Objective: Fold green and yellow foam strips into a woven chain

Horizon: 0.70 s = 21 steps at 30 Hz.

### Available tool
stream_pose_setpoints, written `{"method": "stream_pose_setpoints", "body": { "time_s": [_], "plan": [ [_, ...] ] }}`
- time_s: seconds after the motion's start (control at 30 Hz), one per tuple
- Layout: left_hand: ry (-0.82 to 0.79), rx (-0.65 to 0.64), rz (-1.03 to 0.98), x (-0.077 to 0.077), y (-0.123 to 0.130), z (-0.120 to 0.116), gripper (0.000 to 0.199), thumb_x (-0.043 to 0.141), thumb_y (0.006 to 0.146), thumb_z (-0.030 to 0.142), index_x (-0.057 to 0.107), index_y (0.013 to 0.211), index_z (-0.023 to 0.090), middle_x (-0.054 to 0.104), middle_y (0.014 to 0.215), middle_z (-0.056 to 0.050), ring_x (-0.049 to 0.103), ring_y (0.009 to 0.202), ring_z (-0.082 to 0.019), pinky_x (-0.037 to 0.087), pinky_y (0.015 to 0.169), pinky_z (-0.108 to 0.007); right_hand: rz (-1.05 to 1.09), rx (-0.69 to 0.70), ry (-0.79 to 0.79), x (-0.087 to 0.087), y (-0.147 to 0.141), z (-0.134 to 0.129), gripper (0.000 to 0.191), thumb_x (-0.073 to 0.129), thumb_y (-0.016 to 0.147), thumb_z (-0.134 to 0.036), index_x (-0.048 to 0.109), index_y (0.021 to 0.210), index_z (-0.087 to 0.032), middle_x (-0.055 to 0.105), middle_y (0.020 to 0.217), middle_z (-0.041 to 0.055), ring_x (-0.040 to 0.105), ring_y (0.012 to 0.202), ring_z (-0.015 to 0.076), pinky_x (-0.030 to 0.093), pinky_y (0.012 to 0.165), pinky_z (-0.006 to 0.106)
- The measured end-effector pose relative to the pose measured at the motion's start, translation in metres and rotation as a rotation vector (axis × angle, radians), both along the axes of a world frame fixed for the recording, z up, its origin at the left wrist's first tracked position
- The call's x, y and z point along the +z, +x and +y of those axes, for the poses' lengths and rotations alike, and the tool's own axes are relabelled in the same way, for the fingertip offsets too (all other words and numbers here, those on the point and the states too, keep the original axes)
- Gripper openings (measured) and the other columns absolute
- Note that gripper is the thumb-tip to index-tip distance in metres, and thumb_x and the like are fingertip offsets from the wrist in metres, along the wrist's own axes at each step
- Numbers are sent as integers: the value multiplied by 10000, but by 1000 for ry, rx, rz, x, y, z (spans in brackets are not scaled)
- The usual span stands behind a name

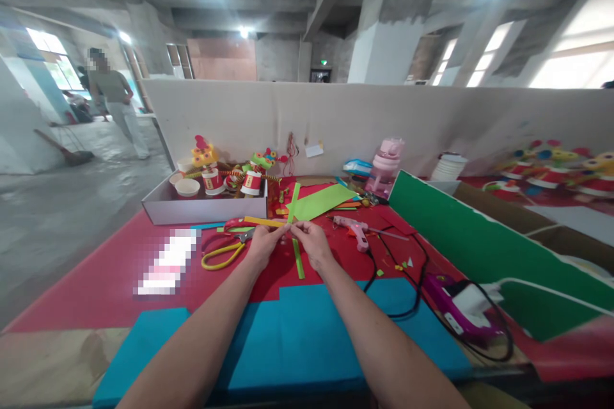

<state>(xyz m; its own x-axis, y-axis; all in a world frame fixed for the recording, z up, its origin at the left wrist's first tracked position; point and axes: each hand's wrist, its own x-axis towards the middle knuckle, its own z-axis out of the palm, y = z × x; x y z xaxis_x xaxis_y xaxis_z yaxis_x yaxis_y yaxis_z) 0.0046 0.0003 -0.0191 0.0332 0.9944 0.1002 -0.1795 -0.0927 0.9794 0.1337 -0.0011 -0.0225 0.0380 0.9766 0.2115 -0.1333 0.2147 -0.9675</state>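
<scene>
pinching closed, left hand (263, 248) and right hand (314, 246) hold a green strip (294, 202) and orange strip (263, 221). scissors (223, 263) lie at eight o'clock (pink glue gun (357, 229) at three).

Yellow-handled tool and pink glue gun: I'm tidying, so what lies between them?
In the head view, the left hand, right hand, a green paper strip and an orange strip are between them.
</scene>
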Motion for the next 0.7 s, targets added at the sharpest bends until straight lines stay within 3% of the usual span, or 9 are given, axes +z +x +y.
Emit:
{"method": "stream_pose_setpoints", "body": {
  "time_s": [0.17,0.27,0.37,0.47,0.7],
  "plan": [
    [68,99,164,-1,-4,5,377,701,689,475,601,536,146,572,495,-23,494,485,-119,382,529,-247,9,-58,14,7,3,0,367,702,665,-531,663,740,-174,675,710,27,590,666,148,462,663,263],
    [185,14,239,2,-4,6,313,669,718,436,596,576,166,549,501,-2,479,489,-122,367,536,-246,-66,-95,109,12,6,0,361,695,674,-536,645,732,-183,647,696,2,551,650,138,421,615,240],
    [280,-33,283,2,-3,6,239,662,723,392,609,641,174,538,537,16,471,516,-119,359,551,-240,-163,-146,133,14,11,0,414,657,697,-571,568,576,-185,525,532,-36,451,552,118,333,524,237],
    [264,-25,260,-1,-4,8,207,666,714,371,616,697,170,548,572,19,487,547,-125,375,570,-241,-155,-245,114,14,17,2,439,642,705,-575,519,528,-192,462,483,-46,388,511,108,291,497,245],
    [223,-19,168,-2,-5,7,245,691,687,384,575,676,169,552,575,19,490,549,-121,376,569,-242,-36,-365,119,16,32,9,415,631,714,-573,555,566,-193,529,527,-21,431,533,124,345,530,249]
  ]
}}
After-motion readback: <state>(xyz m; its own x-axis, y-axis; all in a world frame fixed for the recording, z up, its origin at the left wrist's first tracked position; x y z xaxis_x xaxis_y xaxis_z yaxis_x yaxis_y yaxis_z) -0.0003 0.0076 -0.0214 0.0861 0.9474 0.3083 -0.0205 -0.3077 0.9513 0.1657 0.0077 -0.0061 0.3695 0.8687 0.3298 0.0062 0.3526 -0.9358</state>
